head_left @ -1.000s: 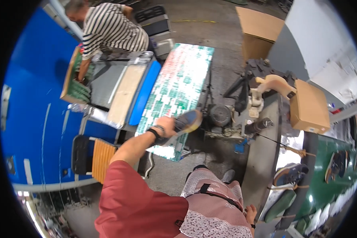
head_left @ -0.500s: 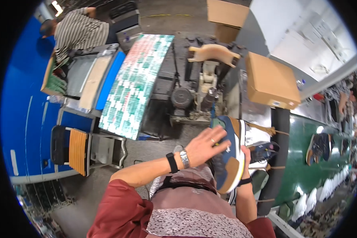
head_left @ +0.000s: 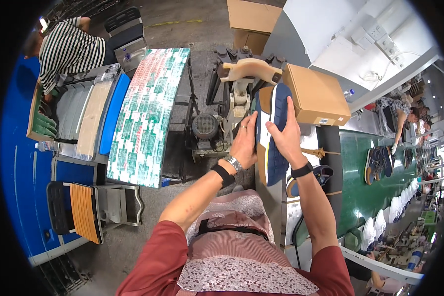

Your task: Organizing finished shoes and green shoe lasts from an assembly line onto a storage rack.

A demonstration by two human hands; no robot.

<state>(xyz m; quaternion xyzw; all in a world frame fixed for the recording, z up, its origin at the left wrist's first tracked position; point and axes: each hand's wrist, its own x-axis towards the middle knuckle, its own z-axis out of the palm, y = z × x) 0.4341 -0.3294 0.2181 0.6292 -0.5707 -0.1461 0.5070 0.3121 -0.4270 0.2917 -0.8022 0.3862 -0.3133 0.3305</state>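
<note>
A navy sneaker with tan patches and a white midsole is gripped between both my hands in front of my chest, its long axis pointing away from me. My left hand presses its fingers along the sneaker's left side. On the opposite side, my right hand wraps the shoe, thumb across the midsole and fingers pointing up along the navy upper. Another dark sneaker lies just right of my right wrist, partly hidden by the forearm. Beyond the held shoe stands a machine with a curved beige pad.
A cardboard box sits behind my right hand. At right runs a green conveyor carrying dark sneakers and several white shoes. Left are a green-patterned table and a chair. A person in stripes works far left.
The sneaker has moved up and away from me and been turned. My left hand went from spread over the upper to its side; my right hand came into fuller view. The head view shifted rightward.
</note>
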